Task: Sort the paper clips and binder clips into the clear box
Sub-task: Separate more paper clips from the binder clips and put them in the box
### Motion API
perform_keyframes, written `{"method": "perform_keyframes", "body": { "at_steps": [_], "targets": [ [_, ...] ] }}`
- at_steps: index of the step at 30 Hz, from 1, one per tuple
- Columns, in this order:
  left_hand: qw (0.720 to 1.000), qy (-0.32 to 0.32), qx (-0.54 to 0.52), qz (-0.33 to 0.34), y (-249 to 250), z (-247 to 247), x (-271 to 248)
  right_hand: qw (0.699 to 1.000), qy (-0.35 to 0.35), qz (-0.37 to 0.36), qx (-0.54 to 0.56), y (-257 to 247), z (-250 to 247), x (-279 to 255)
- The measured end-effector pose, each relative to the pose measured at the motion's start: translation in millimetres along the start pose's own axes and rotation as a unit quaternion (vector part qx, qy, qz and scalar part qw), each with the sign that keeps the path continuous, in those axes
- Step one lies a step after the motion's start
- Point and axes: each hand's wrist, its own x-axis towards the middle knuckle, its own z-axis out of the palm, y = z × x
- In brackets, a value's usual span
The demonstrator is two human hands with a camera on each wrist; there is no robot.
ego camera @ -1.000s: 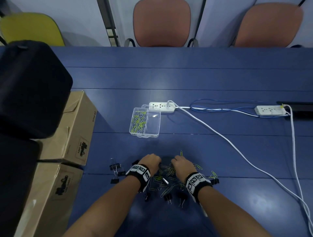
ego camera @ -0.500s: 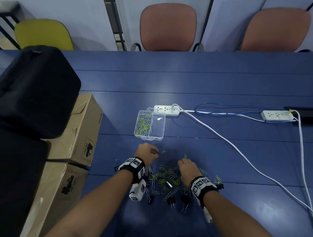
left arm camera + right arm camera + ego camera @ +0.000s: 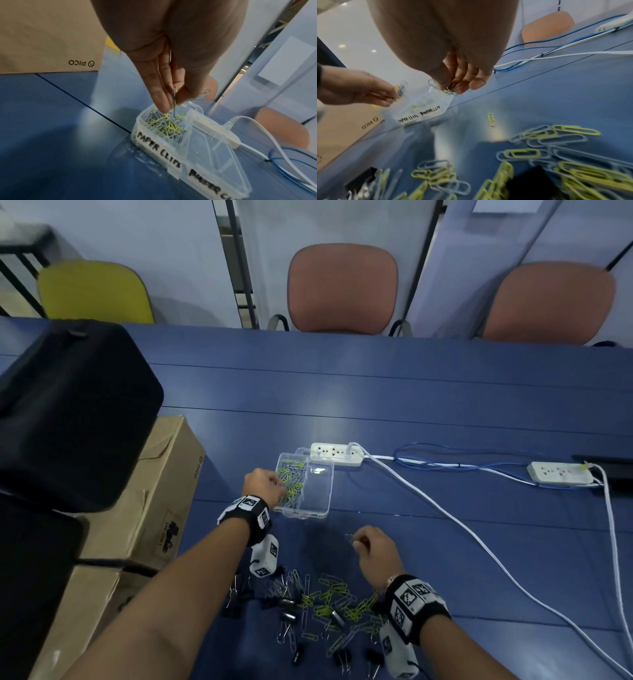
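Note:
The clear box [image 3: 325,498] [image 3: 202,151] [image 3: 426,106] sits on the blue table; its left compartment, labelled PAPER CLIPS, holds yellow and grey paper clips [image 3: 164,123]. My left hand [image 3: 265,486] [image 3: 171,97] hovers over that compartment and pinches a few paper clips [image 3: 175,100]. My right hand [image 3: 371,549] [image 3: 453,86], lifted above the table short of the box, pinches several paper clips [image 3: 447,90]. A heap of loose paper clips [image 3: 329,601] [image 3: 556,155] and black binder clips [image 3: 291,618] lies near my forearms.
Two cardboard boxes [image 3: 150,508] and a black case [image 3: 68,412] crowd the left side. A white power strip [image 3: 337,454] lies just behind the clear box, with white and blue cables [image 3: 479,542] trailing right to a second strip [image 3: 560,473]. Chairs stand beyond the table.
Both hands left the loose heap with clips. The left hand moved forward to the box's left compartment; the right hand rose and moved forward toward the box.

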Motion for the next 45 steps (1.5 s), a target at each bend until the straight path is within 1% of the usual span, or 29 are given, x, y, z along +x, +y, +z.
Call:
{"method": "perform_keyframes", "body": {
  "at_steps": [3, 8, 12, 15, 20, 21, 23, 24, 28, 30, 32, 34, 37, 39, 41, 43, 45],
  "targets": [
    [1.0, -0.01, 0.018, -0.014, -2, 9, 11, 0.999, -0.003, 0.01, 0.034, -22, 1, 21],
    [0.996, -0.067, 0.061, 0.0, -6, 13, 17, 0.995, 0.004, 0.028, 0.096, -67, 9, 67],
    [0.992, -0.104, 0.071, 0.014, -11, 6, 19, 0.993, -0.009, 0.068, 0.094, -96, 22, 116],
    [0.995, -0.092, 0.038, 0.008, -18, 0, 19, 0.994, -0.019, 0.079, 0.079, -113, 37, 147],
    [0.998, -0.047, -0.04, -0.003, -33, -3, 19, 0.988, -0.018, 0.132, 0.078, -123, 57, 192],
    [0.998, -0.039, -0.05, -0.005, -35, -4, 18, 0.987, -0.038, 0.139, 0.069, -119, 59, 201],
    [0.998, -0.03, -0.054, 0.003, -37, -7, 17, 0.987, -0.079, 0.129, 0.046, -113, 61, 213],
    [0.998, -0.028, -0.06, 0.005, -38, -8, 16, 0.988, -0.086, 0.125, 0.043, -114, 58, 215],
    [0.998, -0.026, -0.056, 0.015, -40, -11, 11, 0.985, -0.096, 0.127, 0.071, -119, 39, 200],
    [0.998, -0.029, -0.048, 0.022, -38, -9, 4, 0.984, -0.087, 0.125, 0.095, -116, 29, 182],
    [0.998, -0.036, -0.033, 0.043, -33, -5, -9, 0.986, -0.076, 0.108, 0.103, -107, 19, 159],
    [0.995, -0.058, -0.008, 0.082, -28, 2, -27, 0.99, -0.076, 0.087, 0.076, -93, 9, 131],
    [0.98, -0.132, 0.055, 0.136, -22, 20, -65, 0.995, -0.085, 0.057, -0.017, -64, -8, 80],
    [0.959, -0.189, 0.123, 0.174, -21, 36, -90, 0.992, -0.074, 0.052, -0.086, -37, -19, 46],
    [0.927, -0.249, 0.193, 0.204, -23, 53, -112, 0.983, -0.071, 0.081, -0.151, -5, -29, 19],
    [0.885, -0.289, 0.284, 0.228, -29, 71, -130, 0.964, -0.088, 0.124, -0.219, 24, -35, -5],
    [0.838, -0.311, 0.382, 0.233, -35, 85, -144, 0.949, -0.093, 0.137, -0.267, 43, -35, -26]
  ]
}}
